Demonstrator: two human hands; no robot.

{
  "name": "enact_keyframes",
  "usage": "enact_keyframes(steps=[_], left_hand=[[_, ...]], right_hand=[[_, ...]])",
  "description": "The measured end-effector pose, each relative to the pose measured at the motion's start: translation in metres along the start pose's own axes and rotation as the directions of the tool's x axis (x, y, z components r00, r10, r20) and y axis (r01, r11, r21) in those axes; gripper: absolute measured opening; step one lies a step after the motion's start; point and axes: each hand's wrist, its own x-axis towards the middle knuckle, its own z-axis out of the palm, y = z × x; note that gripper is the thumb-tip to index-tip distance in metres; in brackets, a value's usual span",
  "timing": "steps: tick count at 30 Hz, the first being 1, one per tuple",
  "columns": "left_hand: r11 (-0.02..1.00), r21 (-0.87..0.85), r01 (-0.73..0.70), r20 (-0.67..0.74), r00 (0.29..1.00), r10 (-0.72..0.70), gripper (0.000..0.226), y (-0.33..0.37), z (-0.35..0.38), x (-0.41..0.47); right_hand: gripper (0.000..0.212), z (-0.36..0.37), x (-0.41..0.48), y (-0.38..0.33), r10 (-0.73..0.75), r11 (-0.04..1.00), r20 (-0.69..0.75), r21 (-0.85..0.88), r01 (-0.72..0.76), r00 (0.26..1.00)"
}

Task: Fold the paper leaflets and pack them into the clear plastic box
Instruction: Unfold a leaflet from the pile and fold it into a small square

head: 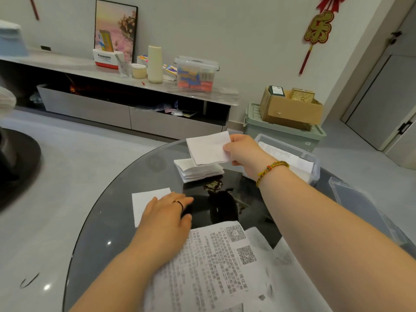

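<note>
Above the far part of the tabletop (112, 221), right hand (244, 149) closed in a pinch, thumb and fingers gripping only the right edge of one folded leaflet (209, 147), raised just over the stack of folded leaflets (199, 171). Probably slack with so small a grip: could open along its fold, or slip out before reaching the clear plastic box (292, 158), just beside and behind the same wrist, already with some paper inside. Stack below puffy and uneven, on smooth glass; if touched by the leaflet or by the palm, likely to slide or spill sideways. Also some danger of bumping the near wall of the box with the wrist when turning toward it. Nearer, left hand (166, 215) flat, fingers almost straight, gripping nothing, resting on the corner of another folded white sheet (144, 199). Under and beside the left forearm, loose unfolded leaflets (213, 262) reaching the near edge; could be dragged off or creased by a careless pull of the arm.
</note>
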Motion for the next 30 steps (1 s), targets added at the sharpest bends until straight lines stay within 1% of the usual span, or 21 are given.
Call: enact_keyframes(steps=[2, 4, 10, 14, 16, 19, 22, 26, 30], left_hand=[[0.998, 0.066, -0.002, 0.030, 1.000, 0.000, 0.044, -0.002, 0.004, 0.003], [0.996, 0.094, -0.009, 0.036, 0.999, 0.006, 0.045, -0.003, 0.004, 0.002], [0.994, 0.106, -0.024, 0.037, 0.999, 0.020, 0.044, -0.005, 0.004, 0.002], [0.995, 0.097, -0.025, 0.046, 0.999, 0.020, 0.045, -0.006, 0.004, 0.001], [0.995, 0.092, -0.027, 0.049, 0.999, 0.022, 0.045, -0.006, 0.004, 0.001], [0.995, 0.092, -0.032, 0.051, 0.998, 0.027, 0.045, -0.007, 0.005, 0.002], [0.995, 0.090, -0.037, 0.046, 0.998, 0.033, 0.045, -0.007, 0.006, 0.003], [0.996, 0.072, -0.045, 0.045, 0.998, 0.042, 0.047, -0.006, 0.005, 0.002], [0.997, 0.057, -0.057, 0.029, 0.998, 0.055, 0.046, -0.006, 0.004, 0.001]], right_hand=[[0.032, 0.014, 0.014, -0.002, -0.014, 0.998, -0.001, -0.068, 0.014, 1.000], [0.033, 0.025, 0.021, -0.001, -0.018, 0.993, -0.004, -0.116, 0.018, 1.000], [0.035, 0.049, 0.034, 0.019, -0.018, 0.962, -0.028, -0.271, 0.010, 0.999], [0.042, 0.054, 0.031, 0.028, -0.008, 0.904, -0.044, -0.427, -0.011, 0.999], [0.047, 0.053, 0.030, 0.030, -0.042, 0.867, -0.042, -0.497, 0.016, 0.998], [0.047, 0.053, 0.029, 0.031, -0.127, 0.807, -0.046, -0.586, 0.076, 0.991], [0.048, 0.052, 0.028, 0.032, -0.159, 0.804, -0.056, -0.587, 0.096, 0.986], [0.048, 0.051, 0.028, 0.032, -0.174, 0.860, -0.066, -0.496, 0.119, 0.983], [0.044, 0.049, 0.026, 0.030, -0.210, 0.897, -0.084, -0.413, 0.158, 0.974]])
